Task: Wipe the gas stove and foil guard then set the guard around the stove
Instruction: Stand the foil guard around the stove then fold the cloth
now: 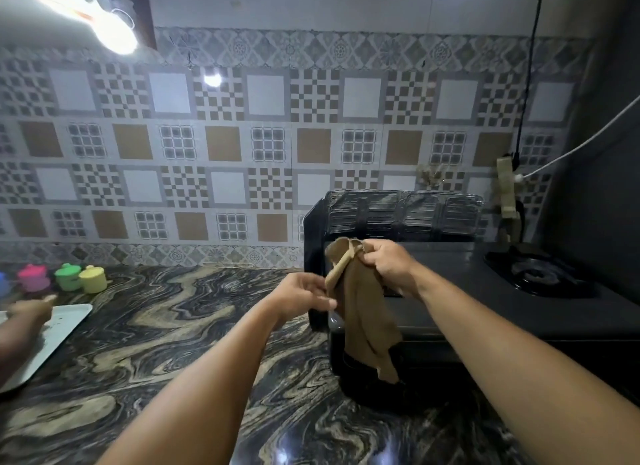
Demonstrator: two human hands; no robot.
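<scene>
The right hand (384, 263) clenches the top of a limp brown cloth (363, 312), which hangs lengthwise over the black gas stove (485, 291). The left hand (304, 296), fingers loose, touches its left edge. The ribbed, shiny foil guard (401, 211) stands just beyond, along the stove's far and left sides on the marbled counter (173, 326).

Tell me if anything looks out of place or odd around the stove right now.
Nothing looks spilled or damaged. The foil guard stands behind and left of the gas stove. The right hand holds a brown cloth hanging over the stove; the left hand touches its edge.
</scene>
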